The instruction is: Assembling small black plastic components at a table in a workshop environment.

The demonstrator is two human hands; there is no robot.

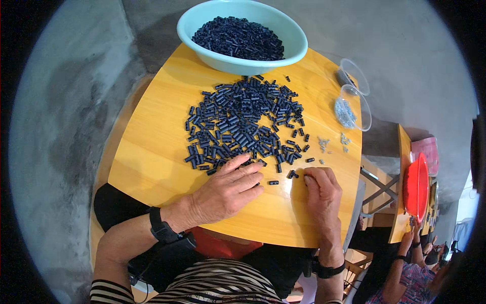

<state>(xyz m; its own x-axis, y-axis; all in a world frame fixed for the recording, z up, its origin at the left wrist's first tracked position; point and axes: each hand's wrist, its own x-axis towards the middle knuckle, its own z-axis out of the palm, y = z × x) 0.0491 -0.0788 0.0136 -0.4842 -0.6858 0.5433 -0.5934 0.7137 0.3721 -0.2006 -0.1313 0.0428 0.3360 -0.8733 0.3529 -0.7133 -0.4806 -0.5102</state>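
A wide heap of small black cylindrical plastic pieces [240, 126] lies in the middle of the wooden table. My left hand [228, 190] rests at the heap's near edge, palm down and fingers stretched out; a dark bit shows by its fingertips. To the right, my right hand [324, 192] is closed with its fingers curled into a pinch over the tabletop. Something dark shows at those fingertips, too small to name. Between the hands lie a loose black piece [274, 183] and a small black cluster [293, 174].
A light-blue basin [243, 66] full of black pieces stands at the far edge. Two clear plastic tubs [365, 114] sit at the right edge, near small metallic bits [323, 144]. Farther right, a person works at another table with a red basin [416, 186].
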